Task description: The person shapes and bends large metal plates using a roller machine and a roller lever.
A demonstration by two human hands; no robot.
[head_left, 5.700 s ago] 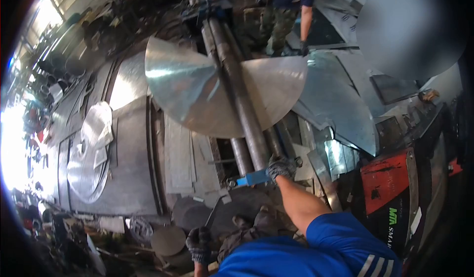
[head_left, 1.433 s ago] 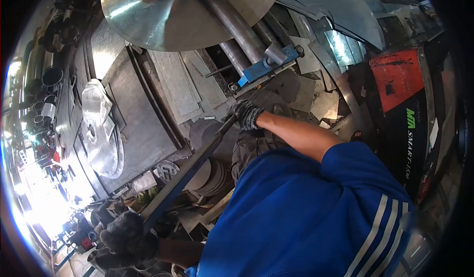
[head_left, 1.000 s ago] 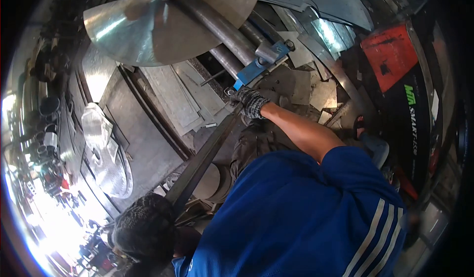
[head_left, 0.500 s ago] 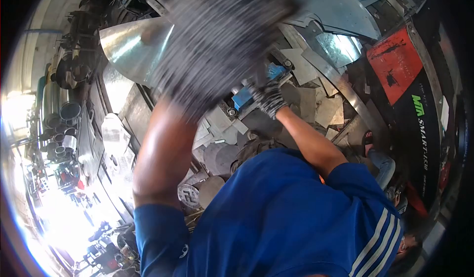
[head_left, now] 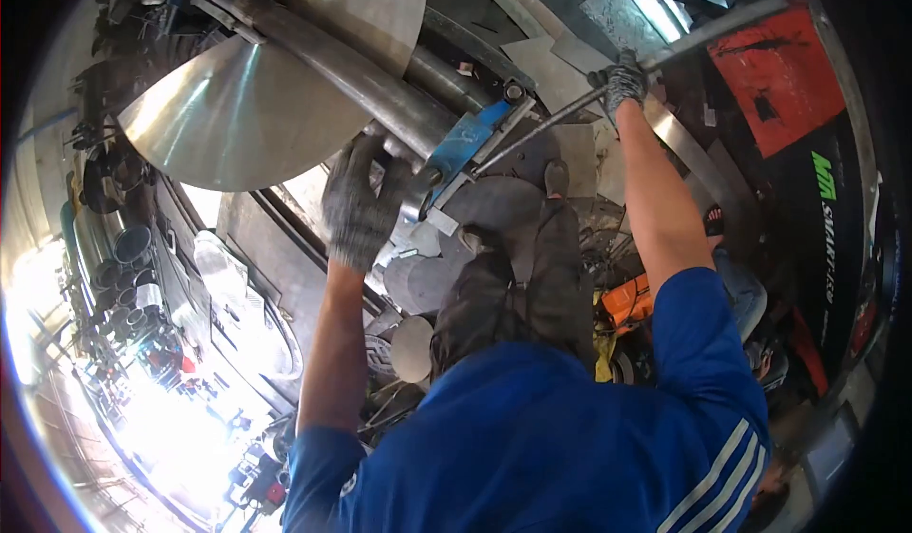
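Note:
Steel rollers (head_left: 356, 77) run diagonally to a blue end bracket (head_left: 461, 143). A shiny curved metal sheet (head_left: 237, 120) lies between them, showing on both sides of the upper roller. My gloved left hand (head_left: 361, 196) is beside the rollers' near end, left of the bracket, thumb and fingers apart; whether its fingertips touch the metal is unclear. My gloved right hand (head_left: 624, 82) is closed around a long metal bar (head_left: 570, 110), which slants up to the right from the bracket's lower side.
Flat metal offcuts (head_left: 541, 67) lie beyond the bracket. At the left are stacked pipes (head_left: 133, 243) and a bright glare. A red and black panel (head_left: 779, 86) stands at the right, near another person's leg (head_left: 741, 291). An orange object (head_left: 627, 300) lies by my right arm.
My left hand has dropped from close to the camera to the rollers' end. My right hand has moved right and away from the bracket, onto the long bar. More of the rollers and sheet now shows.

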